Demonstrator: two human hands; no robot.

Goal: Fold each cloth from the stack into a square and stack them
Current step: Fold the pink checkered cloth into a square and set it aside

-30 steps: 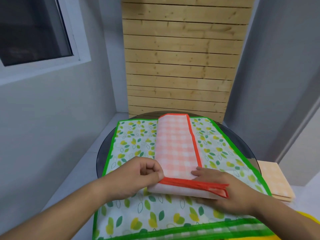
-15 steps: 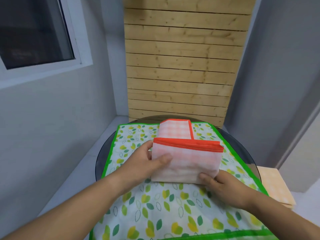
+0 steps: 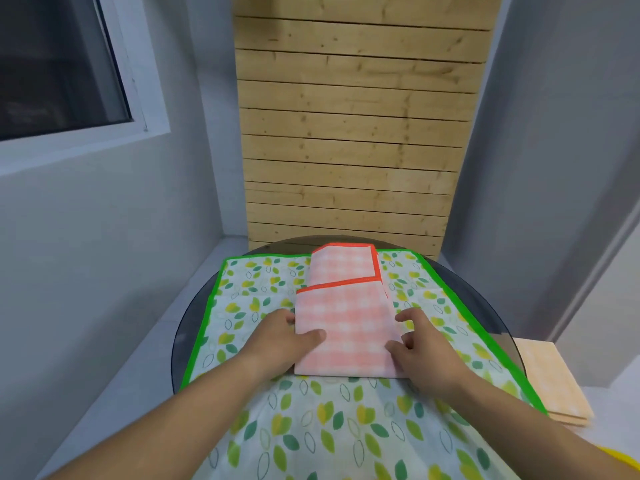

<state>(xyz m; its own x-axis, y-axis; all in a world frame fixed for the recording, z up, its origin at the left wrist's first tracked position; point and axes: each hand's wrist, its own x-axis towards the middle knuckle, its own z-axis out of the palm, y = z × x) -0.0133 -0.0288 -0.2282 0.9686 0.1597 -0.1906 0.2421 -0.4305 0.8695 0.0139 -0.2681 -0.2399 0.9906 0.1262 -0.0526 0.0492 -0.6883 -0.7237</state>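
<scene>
- Half a second ago both hands held the near end of the pink checked cloth with an orange-red border point(image 3: 346, 327) up off the white leaf-print cloth with a green border point(image 3: 249, 306). Now that end is laid down flat over the far part.
- The orange-red hem, which stood raised toward the camera, now runs slantwise across the pink checked cloth, with a shorter strip showing past it.
- The pink checked cloth lies in the middle of the white leaf-print cloth, touching it.
- The left hand point(image 3: 284, 337) pinches the left edge of the pink checked cloth, thumb flat on top and fingers curled at the edge.
- The right hand point(image 3: 419, 351) has let go. Its fingers are loosely spread, and only the thumb and a fingertip touch the right edge.
- The round dark glass tabletop point(image 3: 180, 341) shows only as a rim around the white leaf-print cloth.
- To the right of the white leaf-print cloth, a stack of folded peach checked cloths point(image 3: 550, 382) is partly hidden behind the tabletop rim.
- The near edge of the white leaf-print cloth is cut off by the frame.
- A yellow thing point(image 3: 623, 460) at its near right is cut off too, and I cannot tell what it is.
</scene>
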